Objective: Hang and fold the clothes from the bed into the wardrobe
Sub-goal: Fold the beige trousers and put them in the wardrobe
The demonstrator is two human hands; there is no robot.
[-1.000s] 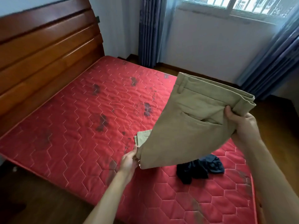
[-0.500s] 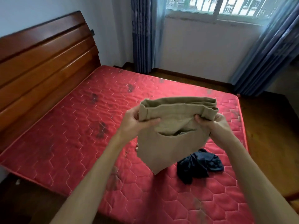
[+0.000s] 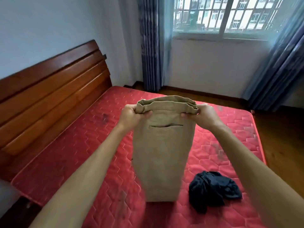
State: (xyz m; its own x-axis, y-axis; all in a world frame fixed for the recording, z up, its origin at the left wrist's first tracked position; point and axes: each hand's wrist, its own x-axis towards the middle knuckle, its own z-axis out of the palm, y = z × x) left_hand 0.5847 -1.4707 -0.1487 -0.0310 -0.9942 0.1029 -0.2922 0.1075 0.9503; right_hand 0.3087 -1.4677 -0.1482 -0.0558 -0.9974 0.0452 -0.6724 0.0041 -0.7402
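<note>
left grip [image 3: 131, 115]: fingers curled round the left end of the waistband of the khaki trousers [image 3: 162, 153], thumb on the near face
right grip [image 3: 204, 116]: pinching the right end of the same waistband, thumb near side, fingers behind the cloth
Both grips level, apart by the width of the waistband, bare forearms stretched forward.

Trousers are folded lengthwise and hang straight down from between the two grips, held up over the bed. Back pocket slit faces the camera, just below the grips. Lower edge is blurred, cannot tell if it touches the mattress [image 3: 79, 153].

Dark navy garment [image 3: 213, 190] lies crumpled on the red quilted mattress, below and right of the right grip, near the trousers' lower end but not touching it.

Wooden headboard [image 3: 49, 96] is left of the left grip. Barred window [image 3: 222, 14] is above and beyond both grips, with blue curtains [image 3: 151, 46] at either side. Wood floor [image 3: 279, 137] is right of the right grip, past the mattress edge
</note>
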